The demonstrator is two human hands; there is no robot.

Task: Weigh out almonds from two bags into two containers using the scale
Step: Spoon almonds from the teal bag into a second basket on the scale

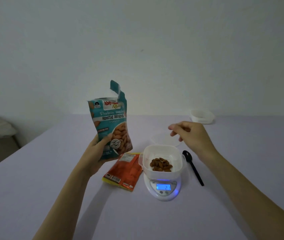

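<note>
Teal bag (111, 125) "Roasted Almonds", "UNSALTED", scale (163, 187) display "21"

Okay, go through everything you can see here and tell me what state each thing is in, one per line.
Teal bag: torn open, upright, held in left hand.
Orange bag: flat on the table, not held.
Scale: on, display reads 21.
Container on scale: holds some almonds.
Far container: unused, at the table's back.
Lid: off, lying behind the scale.
Spoon: lying unused.
Right hand: empty, fingers loosely curled, above the lid.
</note>
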